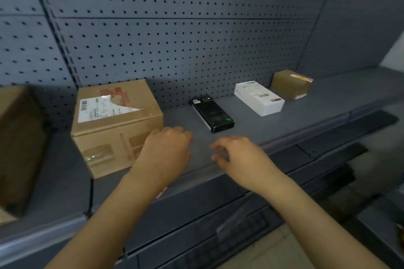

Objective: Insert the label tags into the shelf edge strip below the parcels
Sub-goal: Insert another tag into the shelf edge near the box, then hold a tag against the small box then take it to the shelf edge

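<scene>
Head view — left hand [168, 148] | right hand [238, 155] — both over shelf [273, 124]

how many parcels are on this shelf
5: a partly cropped brown box far left, large cardboard box by the left hand, black box centre, white box, small brown box far right.

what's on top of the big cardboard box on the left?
A white shipping label with a barcode, partly torn, over red print on the big cardboard box. Label text is too blurred to read; the contents are hidden.
</scene>
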Demonstrator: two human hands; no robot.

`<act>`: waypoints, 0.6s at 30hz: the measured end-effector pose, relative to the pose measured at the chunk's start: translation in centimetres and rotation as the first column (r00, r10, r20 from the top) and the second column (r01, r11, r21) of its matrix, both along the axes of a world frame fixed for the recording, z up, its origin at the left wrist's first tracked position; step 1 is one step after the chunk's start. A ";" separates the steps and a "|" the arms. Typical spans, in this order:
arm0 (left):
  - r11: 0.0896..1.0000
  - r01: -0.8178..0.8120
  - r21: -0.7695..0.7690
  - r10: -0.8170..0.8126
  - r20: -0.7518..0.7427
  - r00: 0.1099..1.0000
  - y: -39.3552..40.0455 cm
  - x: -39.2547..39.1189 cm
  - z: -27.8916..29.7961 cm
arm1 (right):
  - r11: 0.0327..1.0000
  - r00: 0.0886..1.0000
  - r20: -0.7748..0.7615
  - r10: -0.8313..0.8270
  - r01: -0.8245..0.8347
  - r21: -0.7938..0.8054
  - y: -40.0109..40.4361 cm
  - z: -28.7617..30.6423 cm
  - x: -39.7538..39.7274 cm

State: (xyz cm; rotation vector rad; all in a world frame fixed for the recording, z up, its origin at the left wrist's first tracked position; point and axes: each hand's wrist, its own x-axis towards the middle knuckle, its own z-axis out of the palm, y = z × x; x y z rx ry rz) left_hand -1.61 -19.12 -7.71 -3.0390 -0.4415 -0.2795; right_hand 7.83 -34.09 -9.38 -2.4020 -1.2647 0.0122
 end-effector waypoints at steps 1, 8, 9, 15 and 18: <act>1.000 0.028 0.007 -0.028 -0.006 1.000 -0.5 0.9 0.0 | 1.000 1.000 -0.006 -0.031 0.031 -0.003 -0.8 0.0 0.6; 0.984 0.177 0.003 -0.177 0.024 0.984 -5.3 8.5 0.2 | 0.982 0.982 0.003 -0.188 0.188 0.001 -6.9 0.3 6.1; 0.981 0.192 -0.001 -0.192 0.026 0.981 -6.2 9.8 0.2 | 0.979 0.979 0.007 -0.203 0.203 0.000 -7.8 0.3 7.3; 0.973 0.228 -0.041 -0.228 0.017 0.974 -11.5 18.9 0.1 | 0.970 0.970 0.024 -0.242 0.243 -0.018 -12.8 0.5 15.4; 0.978 0.205 -0.041 -0.204 0.020 0.979 -13.4 22.9 0.5 | 0.971 0.971 0.031 -0.239 0.240 -0.023 -14.4 1.0 19.5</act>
